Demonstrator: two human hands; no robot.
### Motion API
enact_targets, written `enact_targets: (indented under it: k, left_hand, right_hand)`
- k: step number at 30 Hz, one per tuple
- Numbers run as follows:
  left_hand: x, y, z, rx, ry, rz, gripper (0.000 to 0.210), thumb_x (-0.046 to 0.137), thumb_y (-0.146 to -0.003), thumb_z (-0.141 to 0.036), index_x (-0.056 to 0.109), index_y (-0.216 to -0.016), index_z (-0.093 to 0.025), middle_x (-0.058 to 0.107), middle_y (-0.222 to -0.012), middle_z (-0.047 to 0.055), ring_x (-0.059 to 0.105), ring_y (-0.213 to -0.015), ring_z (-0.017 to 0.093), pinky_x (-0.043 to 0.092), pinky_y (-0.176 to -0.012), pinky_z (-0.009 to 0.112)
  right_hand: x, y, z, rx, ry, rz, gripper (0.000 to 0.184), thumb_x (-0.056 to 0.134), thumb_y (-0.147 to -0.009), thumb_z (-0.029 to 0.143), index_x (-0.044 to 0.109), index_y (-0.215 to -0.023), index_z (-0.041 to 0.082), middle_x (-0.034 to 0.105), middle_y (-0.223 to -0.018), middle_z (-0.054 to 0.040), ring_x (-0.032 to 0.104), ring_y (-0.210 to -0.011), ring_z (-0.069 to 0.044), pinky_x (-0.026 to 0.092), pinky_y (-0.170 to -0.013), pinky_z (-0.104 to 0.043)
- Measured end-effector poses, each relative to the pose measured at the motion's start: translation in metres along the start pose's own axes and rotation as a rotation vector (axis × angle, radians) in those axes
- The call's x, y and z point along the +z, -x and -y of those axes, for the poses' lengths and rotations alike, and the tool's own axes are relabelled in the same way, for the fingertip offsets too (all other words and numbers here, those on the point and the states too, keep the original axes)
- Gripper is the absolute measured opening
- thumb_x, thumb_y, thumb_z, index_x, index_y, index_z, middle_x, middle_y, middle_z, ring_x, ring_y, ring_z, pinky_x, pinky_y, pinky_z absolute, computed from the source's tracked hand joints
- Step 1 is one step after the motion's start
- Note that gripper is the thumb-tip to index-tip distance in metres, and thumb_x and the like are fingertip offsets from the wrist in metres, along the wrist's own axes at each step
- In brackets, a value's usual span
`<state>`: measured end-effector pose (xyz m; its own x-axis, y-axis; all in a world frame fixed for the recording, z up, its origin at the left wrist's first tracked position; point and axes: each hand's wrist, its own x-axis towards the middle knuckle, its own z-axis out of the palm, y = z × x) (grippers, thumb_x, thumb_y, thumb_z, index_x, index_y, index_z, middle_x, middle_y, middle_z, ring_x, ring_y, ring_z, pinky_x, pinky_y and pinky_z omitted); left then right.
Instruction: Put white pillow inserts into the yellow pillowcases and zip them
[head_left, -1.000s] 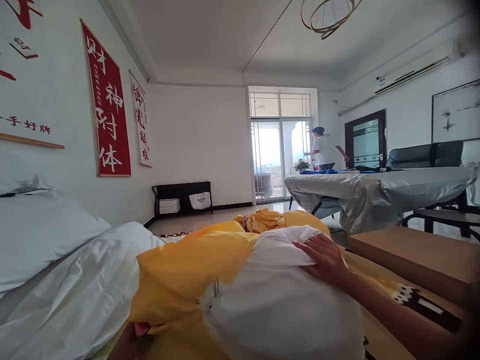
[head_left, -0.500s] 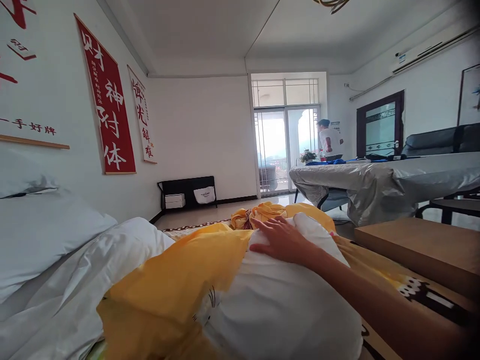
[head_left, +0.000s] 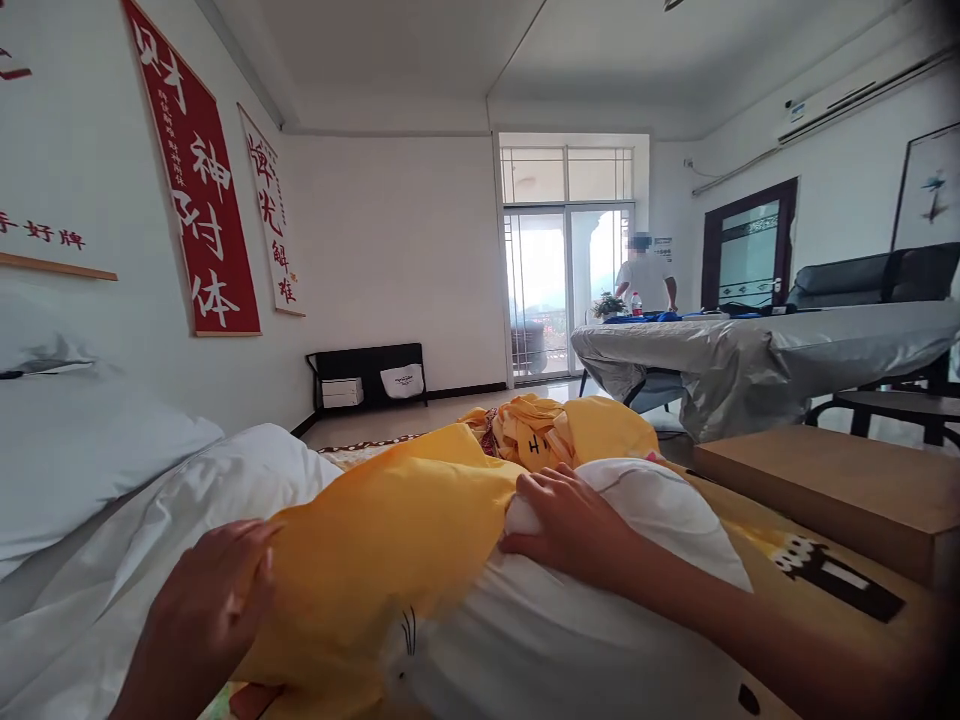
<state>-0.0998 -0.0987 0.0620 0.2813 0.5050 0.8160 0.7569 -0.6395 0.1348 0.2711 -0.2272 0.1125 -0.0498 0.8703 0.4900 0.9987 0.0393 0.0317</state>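
Note:
A plump yellow-and-white pillow (head_left: 375, 530), printed with black whisker-like lines, lies in front of me. My left hand (head_left: 206, 595) is at its left edge, fingers and thumb closed on the yellow fabric. Across the pillow's far side reaches my right hand (head_left: 566, 525), its fingers bent and gripping the cloth where yellow meets white. Bunched yellow cloth (head_left: 529, 425) with black lettering lies just beyond the pillow.
White bedding (head_left: 255, 480) is heaped at the left. A brown box-like block (head_left: 832, 480) sits at the right, near a table under a silvery cover (head_left: 720, 375). A person (head_left: 646, 280) stands behind that table. A low black rack (head_left: 367, 375) is against the far wall.
My left hand has come into view and taken hold of the pillow's left edge. My right hand has shifted slightly down, its fingers more bent. The person behind the table has turned.

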Motion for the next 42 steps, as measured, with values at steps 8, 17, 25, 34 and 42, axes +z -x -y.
enact_targets:
  k: [8, 17, 25, 34, 42]
  left_hand:
    - [0.04, -0.073, -0.057, -0.157, 0.355, 0.462, 0.051, 0.03, -0.091, -0.057, 0.06, -0.073, -0.019, 0.065, -0.074, 0.004, 0.059, -0.074, 0.021, 0.044, -0.069, 0.03]
    - [0.011, -0.118, -0.087, -0.071, 0.331, 0.093, 0.04, 0.034, -0.092, -0.046, 0.064, -0.086, -0.019, 0.063, -0.076, 0.001, 0.052, -0.07, 0.016, 0.035, -0.067, 0.025]
    - [0.049, -0.101, -0.089, 0.049, 0.588, 0.492, 0.042, 0.036, -0.093, -0.051, 0.054, -0.074, -0.019, 0.058, -0.073, -0.001, 0.048, -0.069, 0.014, 0.035, -0.064, 0.024]
    - [0.039, -0.07, -0.084, 0.049, 0.511, 0.355, 0.041, 0.031, -0.098, -0.045, 0.051, -0.073, -0.02, 0.054, -0.062, -0.004, 0.042, -0.058, 0.011, 0.034, -0.058, 0.023]
    - [0.001, -0.033, -0.11, 0.447, 0.391, -0.062, 0.02, 0.044, -0.096, -0.024, 0.063, -0.101, -0.024, 0.07, -0.081, -0.003, 0.061, -0.075, 0.011, 0.047, -0.076, 0.019]
  right_hand:
    - [0.003, 0.03, -0.018, -0.175, -0.155, -0.087, 0.025, 0.071, -0.08, 0.038, 0.061, -0.099, 0.024, 0.068, -0.102, -0.0056, 0.061, -0.095, -0.025, 0.043, -0.089, -0.042]
    - [0.019, 0.039, -0.003, -0.508, -0.218, -0.517, 0.013, 0.052, -0.085, 0.013, 0.058, -0.091, 0.023, 0.066, -0.082, -0.0027, 0.06, -0.077, -0.017, 0.046, -0.075, -0.033]
    - [0.025, 0.043, -0.015, -0.647, -0.142, -0.589, 0.019, 0.048, -0.086, 0.012, 0.059, -0.1, 0.019, 0.065, -0.077, -0.0016, 0.058, -0.074, -0.016, 0.043, -0.081, -0.034]
    - [-0.035, -0.021, -0.035, -0.15, -0.623, -0.176, 0.046, 0.031, -0.097, 0.052, 0.062, -0.111, 0.022, 0.065, -0.107, -0.0092, 0.06, -0.098, -0.022, 0.049, -0.086, -0.039]
    - [-0.008, -0.065, 0.007, -0.546, -0.411, 0.275, 0.101, 0.064, -0.069, 0.012, 0.012, -0.154, 0.027, 0.035, -0.152, -0.0086, 0.028, -0.14, -0.027, 0.012, -0.115, -0.051]
